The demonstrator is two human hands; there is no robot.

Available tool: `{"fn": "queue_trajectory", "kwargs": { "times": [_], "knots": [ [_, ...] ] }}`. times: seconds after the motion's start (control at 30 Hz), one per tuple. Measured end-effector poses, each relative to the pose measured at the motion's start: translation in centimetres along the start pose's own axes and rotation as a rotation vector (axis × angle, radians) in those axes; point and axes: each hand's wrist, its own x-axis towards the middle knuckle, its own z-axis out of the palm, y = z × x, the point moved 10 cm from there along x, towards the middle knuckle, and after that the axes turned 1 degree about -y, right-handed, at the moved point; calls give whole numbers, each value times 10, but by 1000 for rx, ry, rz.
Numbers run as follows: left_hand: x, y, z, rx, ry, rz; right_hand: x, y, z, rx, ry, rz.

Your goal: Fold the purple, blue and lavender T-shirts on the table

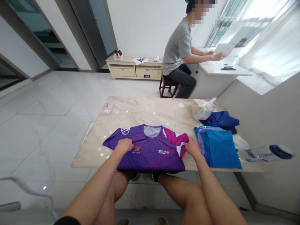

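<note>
Left hand (124, 145): pressing flat, fingers spread, on the purple jersey (150, 153).
Right hand (192, 147): pinching the jersey's side edge.
Jersey: lying between both hands on the marble table (131, 112).
Right of right hand: folded blue shirts (219, 148) are lying.

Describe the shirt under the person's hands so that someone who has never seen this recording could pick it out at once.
On the pale marble-topped table ahead of the camera wearer, look to the near edge, where the left hand and right hand rest. Under them lies a purple jersey, spread flat. Unlike the plain blue garments to its right, it has magenta stripes on one sleeve.
</note>
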Motion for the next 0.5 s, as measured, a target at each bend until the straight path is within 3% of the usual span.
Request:
{"fn": "queue_trajectory", "kwargs": {
  "times": [0.17, 0.5],
  "knots": [
    [-8, 10, -10, 43, 1, -7, 3, -2, 0, 2, 12, 17],
    [-39, 76, -42, 37, 143, 133, 4, -2, -2, 46, -18, 91]
  ]
}}
